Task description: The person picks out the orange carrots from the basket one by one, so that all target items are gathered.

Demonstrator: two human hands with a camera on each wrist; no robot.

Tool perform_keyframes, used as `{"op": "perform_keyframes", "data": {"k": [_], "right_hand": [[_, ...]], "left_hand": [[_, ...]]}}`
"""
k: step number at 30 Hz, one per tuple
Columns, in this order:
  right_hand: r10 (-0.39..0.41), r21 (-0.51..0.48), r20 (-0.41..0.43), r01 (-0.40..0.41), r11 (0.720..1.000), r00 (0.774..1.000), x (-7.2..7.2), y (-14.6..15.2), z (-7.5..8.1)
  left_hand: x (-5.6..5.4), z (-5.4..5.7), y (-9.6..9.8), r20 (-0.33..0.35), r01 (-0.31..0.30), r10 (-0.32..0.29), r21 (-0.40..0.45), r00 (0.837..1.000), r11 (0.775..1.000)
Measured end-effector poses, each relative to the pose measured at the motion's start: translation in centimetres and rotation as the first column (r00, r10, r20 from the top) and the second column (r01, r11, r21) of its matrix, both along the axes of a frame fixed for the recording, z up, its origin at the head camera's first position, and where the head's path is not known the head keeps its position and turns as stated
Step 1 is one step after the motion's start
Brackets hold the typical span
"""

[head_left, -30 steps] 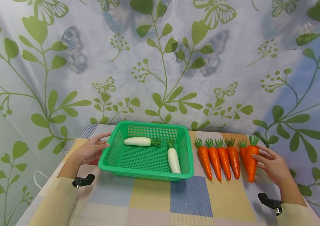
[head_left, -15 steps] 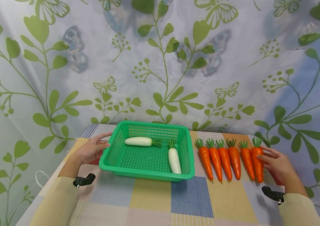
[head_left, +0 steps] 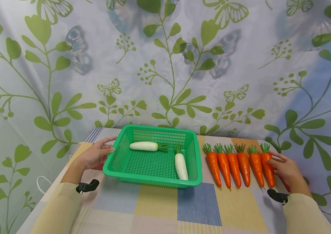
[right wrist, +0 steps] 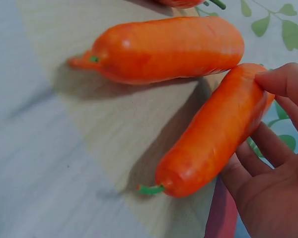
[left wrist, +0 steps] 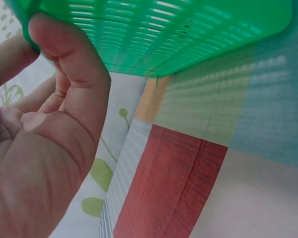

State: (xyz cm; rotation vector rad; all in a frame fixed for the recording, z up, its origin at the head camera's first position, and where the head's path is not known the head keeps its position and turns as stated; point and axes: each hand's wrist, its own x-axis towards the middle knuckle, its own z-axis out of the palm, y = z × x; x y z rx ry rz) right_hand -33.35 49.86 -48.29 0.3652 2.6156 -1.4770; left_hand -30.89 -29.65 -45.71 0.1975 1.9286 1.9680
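My left hand [head_left: 95, 155] grips the left rim of a green plastic basket [head_left: 151, 182]. In the left wrist view its thumb lies against the rim of the basket [left wrist: 198, 34], with a finger behind it. Inside the basket one white radish [head_left: 143, 146] lies crosswise at the back and another white radish [head_left: 180, 166] lies lengthwise at the right. My right hand [head_left: 286, 170] holds the rightmost carrot [head_left: 267, 169] between thumb and fingers; in the right wrist view this carrot [right wrist: 213, 131] slants beside its neighbour carrot [right wrist: 171, 49].
Several more carrots [head_left: 233, 169] lie side by side right of the basket, green tops toward the back. A patchwork cloth [head_left: 153, 208] covers the table. Behind it hangs a leaf-patterned curtain [head_left: 165, 65]. A thin white cable [head_left: 40, 185] loops at the left.
The right hand has moved the carrot rightward and down from over its neighbour to lie beside it in the row. The left hand and basket have stayed in place.
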Motion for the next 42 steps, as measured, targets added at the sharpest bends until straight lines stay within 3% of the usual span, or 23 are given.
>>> {"op": "perform_keyframes", "data": {"k": [5, 10, 22, 32, 42], "right_hand": [[0.058, 0.052, -0.005, -0.058, 0.997, 0.998, -0.40, -0.06, 0.02], [0.055, 0.106, 0.037, -0.058, 0.993, 0.998, -0.58, -0.34, 0.25], [0.064, 0.133, 0.124, -0.081, 0.988, 0.990, -0.87, -0.58, 0.84], [0.082, 0.185, 0.095, -0.099, 0.978, 0.992, -0.84, -0.29, 0.50], [0.051, 0.121, 0.096, -0.062, 0.991, 0.994, -0.81, -0.39, 0.22]], "left_hand": [[0.02, -0.01, -0.03, -0.001, -0.001, 0.001, -0.005, 1.000, 1.000], [0.03, 0.02, -0.02, 0.002, 0.004, -0.004, 0.002, 1.000, 1.000], [0.02, 0.07, -0.02, 0.005, 0.010, -0.010, 0.020, 1.000, 1.000], [0.01, 0.13, -0.07, 0.011, 0.001, -0.001, 0.008, 1.000, 1.000], [0.09, 0.16, -0.01, 0.004, 0.006, -0.006, 0.011, 1.000, 1.000]]}}
